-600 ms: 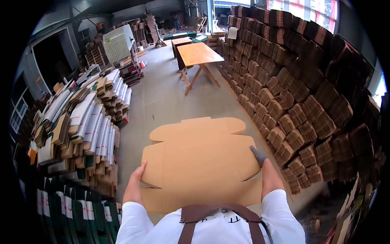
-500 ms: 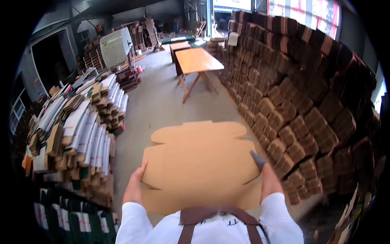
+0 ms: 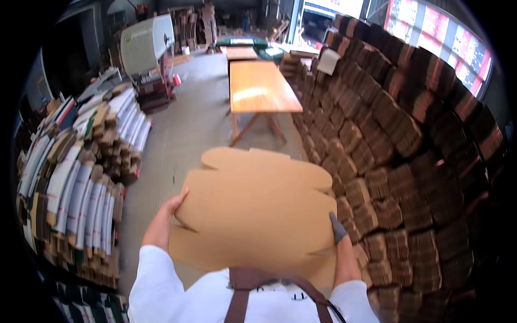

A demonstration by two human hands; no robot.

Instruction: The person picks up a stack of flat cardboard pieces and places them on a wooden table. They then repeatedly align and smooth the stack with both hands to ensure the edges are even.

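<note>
A large brown cardboard box blank (image 3: 258, 210), die-cut with rounded flaps and slots, is held out in front of my body. It lies roughly level, with its far edge tilted a little down to the right. My left hand (image 3: 176, 203), bare, grips its left edge beside a slot. On the right edge my right hand (image 3: 337, 228) holds on, wearing a grey glove. The fingers of both hands are partly hidden under the board. Its near edge reaches my apron.
Ahead stands a wooden folding table (image 3: 264, 86) with a shiny top. Stacked bundles of folded cardboard (image 3: 388, 199) form a tall wall on the right. White and brown board piles (image 3: 91, 210) line the left, and a pale machine (image 3: 146, 46) stands beyond them. Grey floor (image 3: 183, 107) runs between.
The table appears nearer and the left-hand piles have shifted toward the lower left. The blank, still held in both hands, has tipped so its left side sits higher.
</note>
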